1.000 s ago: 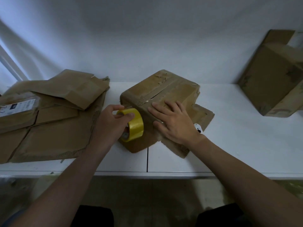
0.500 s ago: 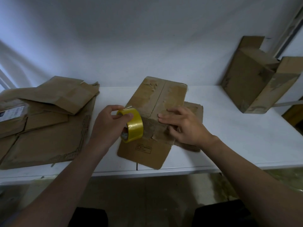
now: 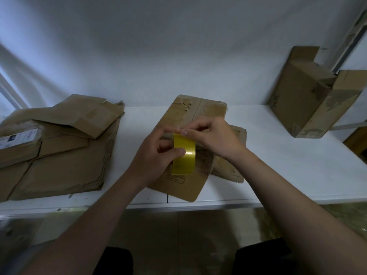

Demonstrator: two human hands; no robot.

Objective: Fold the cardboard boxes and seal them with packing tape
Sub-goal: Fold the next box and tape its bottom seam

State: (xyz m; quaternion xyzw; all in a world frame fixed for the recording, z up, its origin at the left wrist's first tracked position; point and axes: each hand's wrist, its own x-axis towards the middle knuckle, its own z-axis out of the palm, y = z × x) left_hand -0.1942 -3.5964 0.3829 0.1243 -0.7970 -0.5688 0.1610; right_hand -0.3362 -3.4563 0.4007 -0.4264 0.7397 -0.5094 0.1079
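Yellow tape roll point(image 3: 184, 155) sits between the fingers of both hands. The left thumb point(image 3: 179, 150) presses on the shiny side of the roll. The other left fingers curl round behind it, so the left hand point(image 3: 153, 153) grips it. The right thumb point(image 3: 184, 132) and first finger pinch at the top edge of the roll. I think they are picking for the loose end of the tape, but the end is too small to see. The right hand point(image 3: 216, 139) has its other fingers curled in too.

Just behind and under the hands is the box point(image 3: 196, 110) being worked on. It sits in the middle of the white table point(image 3: 278, 155). Its top flaps are folded shut and meet in a line down the middle. I can see no new tape across that line, only old torn patches. One flap near the person lies flat on the table. Another sticks out on the right side, under the right wrist.

Further out, on the left, a pile of flat cardboard point(image 3: 59, 155) lies on the table. None of it is folded into a box yet. Far on the right, another box point(image 3: 297, 100) leans against the wall point(image 3: 178, 46) with a flap standing open. I cannot tell if it is taped.

So I think the job is early on. One box is folded, and the taping is about to start. The flat pile is all left to do.
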